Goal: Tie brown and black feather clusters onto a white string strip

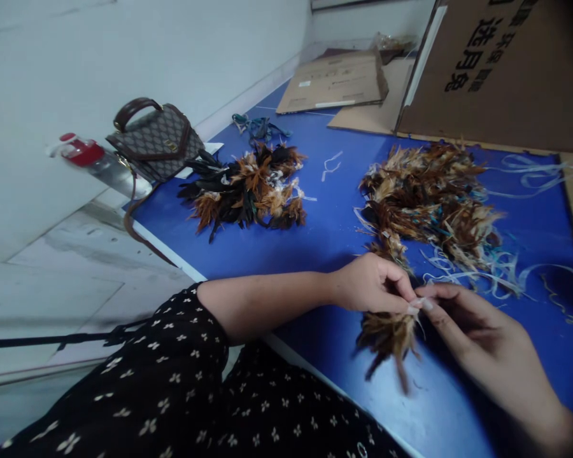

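Head view, left hand (pixel 379 283): reaches in from the left, thumb and forefinger pinched narrow on a white tie (pixel 415 306) at the top of a small feather bunch.
Right hand (pixel 482 337): comes from the near right, somewhat blurred; thumb and forefinger close together at the right side of the tie. Whether they are clamped on it, I cannot tell.
Bunch (pixel 389 334): brown and tan feathers, hanging down from the tie below the left hand's fingertips, over the near part of the blue table (pixel 334 245).
Right pile (pixel 430 197): brown, tan and dark feathers with some teal strands, lying on the table just beyond the hands.
Ribbons (pixel 489 283): pale, looped along the near side of the right pile, with more trailing off its far right.
Left pile (pixel 251 191): black and rust feathers with white bits, well apart from the right pile.
Thread (pixel 332 166): a white piece between the two piles.
Cords (pixel 260 128): teal, tangled, just beyond the left pile.
Bag (pixel 155 143): patterned, with a brown handle, at the far left.
Bottle (pixel 107 165): red-topped, tilted in view, left of the bag.
Cardboard (pixel 334 83): flat pieces at the far side.
Box (pixel 506 76): brown, printed with dark characters, at the far right.
Sleeve (pixel 181 356): black with small white flowers, on the left arm.
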Available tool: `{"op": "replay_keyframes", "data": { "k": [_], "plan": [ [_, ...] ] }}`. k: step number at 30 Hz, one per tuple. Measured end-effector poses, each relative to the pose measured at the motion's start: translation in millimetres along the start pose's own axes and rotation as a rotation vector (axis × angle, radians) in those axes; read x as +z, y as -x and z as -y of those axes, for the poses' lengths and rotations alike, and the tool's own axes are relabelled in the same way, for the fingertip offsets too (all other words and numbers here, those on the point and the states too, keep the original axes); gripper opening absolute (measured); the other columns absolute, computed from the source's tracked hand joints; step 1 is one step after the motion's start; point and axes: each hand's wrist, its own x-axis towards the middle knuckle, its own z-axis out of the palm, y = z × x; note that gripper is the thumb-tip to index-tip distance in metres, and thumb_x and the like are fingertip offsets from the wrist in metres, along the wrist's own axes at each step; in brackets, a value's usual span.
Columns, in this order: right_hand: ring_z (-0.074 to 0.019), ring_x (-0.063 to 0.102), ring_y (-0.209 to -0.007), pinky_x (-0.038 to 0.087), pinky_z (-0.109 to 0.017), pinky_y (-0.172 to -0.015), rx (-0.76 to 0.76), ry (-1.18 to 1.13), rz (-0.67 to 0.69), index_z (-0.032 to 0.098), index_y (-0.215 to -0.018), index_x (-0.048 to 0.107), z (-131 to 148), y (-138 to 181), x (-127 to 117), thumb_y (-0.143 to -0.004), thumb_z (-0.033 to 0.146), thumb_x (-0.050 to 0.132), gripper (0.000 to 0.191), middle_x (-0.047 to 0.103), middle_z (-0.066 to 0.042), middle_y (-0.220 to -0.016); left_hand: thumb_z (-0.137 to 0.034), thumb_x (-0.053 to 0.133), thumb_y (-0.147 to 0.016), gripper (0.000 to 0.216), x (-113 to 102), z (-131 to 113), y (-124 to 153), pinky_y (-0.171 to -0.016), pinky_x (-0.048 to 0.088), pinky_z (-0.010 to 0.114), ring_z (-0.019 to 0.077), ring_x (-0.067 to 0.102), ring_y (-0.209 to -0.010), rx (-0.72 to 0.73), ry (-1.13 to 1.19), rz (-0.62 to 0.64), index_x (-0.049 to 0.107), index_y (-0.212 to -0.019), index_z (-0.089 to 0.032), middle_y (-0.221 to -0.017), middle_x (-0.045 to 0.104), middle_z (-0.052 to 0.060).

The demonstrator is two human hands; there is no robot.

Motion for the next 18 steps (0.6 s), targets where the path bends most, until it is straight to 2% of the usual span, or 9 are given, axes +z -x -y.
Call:
{"op": "replay_keyframes", "data": {
  "k": [3,6,9,12,14,16,18],
  "plan": [
    [-0.0211,0.081,-0.082,0.068,-0.027,-0.073,0.067,-0.043,-0.024,0.026,-0.104,0.081,4.3,-1.8,-1.5,-0.089,0.069,0.082,0.045,0.084,-0.006,-0.099,-0.018,0.099,-0.07,0.021,1.4,-3.9,-0.8,-0.093,0.064,0.032,0.0152,0.078,-0.088,0.179,-0.189,-0.041,0.081,-0.081,-0.014,-0.094,0.083,0.009],
    [-0.0209,0.079,-0.078,0.066,-0.025,-0.067,0.112,-0.076,-0.046,0.025,-0.1,0.081,4.3,-3.5,-1.6,-0.084,0.071,0.086,0.049,0.083,-0.008,-0.094,-0.014,0.09,-0.079,0.01,4.6,-7.0,-1.3,-0.1,0.064,0.034,0.0179,0.079,-0.095,0.365,-0.457,-0.1,0.082,-0.076,-0.019,-0.099,0.085,0.009],
    [-0.0206,0.078,-0.078,0.065,-0.024,-0.067,0.152,-0.106,-0.075,0.025,-0.1,0.082,2.1,-3.9,-1.4,-0.08,0.071,0.089,0.051,0.082,-0.008,-0.094,-0.012,0.081,-0.087,0.013,8.0,-5.5,-1.0,-0.104,0.065,0.035,0.019,0.08,-0.102,0.478,-0.581,-0.136,0.083,-0.078,-0.022,-0.103,0.086,0.01],
    [-0.022,0.08,-0.084,0.067,-0.026,-0.072,0.176,-0.109,-0.093,0.025,-0.105,0.084,-1.0,-2.6,-3.3,-0.079,0.069,0.09,0.052,0.084,-0.009,-0.1,-0.015,0.078,-0.092,0.012,9.2,-2.2,-0.2,-0.104,0.065,0.035,0.0197,0.081,-0.106,0.535,-0.608,-0.139,0.084,-0.084,-0.022,-0.108,0.086,0.01],
    [-0.0246,0.082,-0.094,0.069,-0.03,-0.082,0.18,-0.077,-0.084,0.026,-0.108,0.086,-4.4,-1.7,-5.7,-0.08,0.07,0.089,0.053,0.085,-0.009,-0.106,-0.018,0.077,-0.095,0.013,8.6,0.0,-0.3,-0.103,0.065,0.034,0.0192,0.08,-0.107,0.521,-0.616,-0.149,0.085,-0.085,-0.022,-0.11,0.085,0.01],
    [-0.0269,0.082,-0.101,0.069,-0.034,-0.091,0.174,-0.035,-0.063,0.027,-0.107,0.087,-8.6,-1.4,-8.8,-0.08,0.072,0.088,0.052,0.085,-0.008,-0.107,-0.02,0.077,-0.097,0.014,7.2,2.5,-1.2,-0.102,0.064,0.033,0.0183,0.08,-0.106,0.515,-0.617,-0.163,0.085,-0.085,-0.022,-0.111,0.084,0.01],
    [-0.027,0.082,-0.101,0.068,-0.034,-0.092,0.165,-0.025,-0.022,0.027,-0.104,0.087,-12.1,-1.9,-12.1,-0.081,0.072,0.087,0.05,0.085,-0.007,-0.105,-0.02,0.08,-0.095,0.01,5.6,4.8,-2.4,-0.101,0.064,0.033,0.0182,0.079,-0.105,0.553,-0.608,-0.168,0.085,-0.087,-0.022,-0.11,0.083,0.01]
  ]
}}
